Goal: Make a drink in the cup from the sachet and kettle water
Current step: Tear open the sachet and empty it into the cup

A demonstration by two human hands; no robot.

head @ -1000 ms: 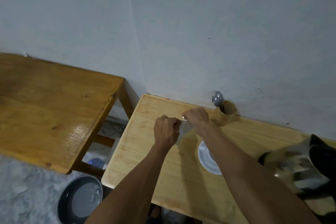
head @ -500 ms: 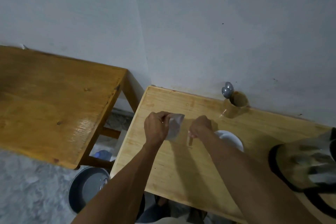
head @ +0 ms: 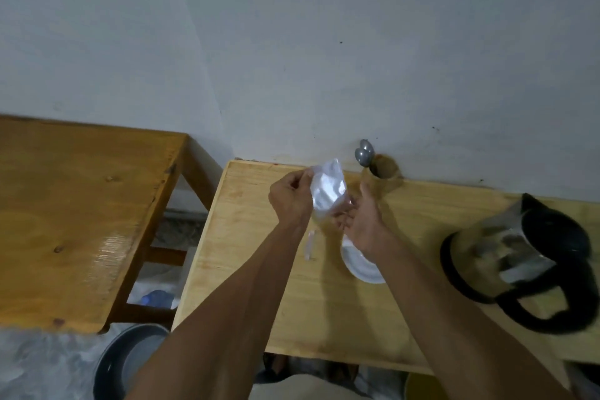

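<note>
A white sachet (head: 327,189) hangs tilted above the light wooden table (head: 259,269). My left hand (head: 290,201) pinches its upper left edge. The fingers of my right hand (head: 363,221) close on its lower end. A white cup (head: 358,265) sits on the table just below, and my right wrist hides part of it. A thin torn-off strip (head: 310,245) lies on the table left of the cup. The glass kettle (head: 516,256), with its black base and handle, stands at the right.
A wooden holder (head: 384,172) with two spoons (head: 365,153) stands against the wall behind the sachet. A darker wooden table (head: 81,221) is at the left across a gap. A grey basin (head: 130,364) sits on the floor below.
My hands pulled apart and tore a strip off the sachet. The strip now lies on the table, my right hand is back at the sachet's lower end, and the sachet is higher.
</note>
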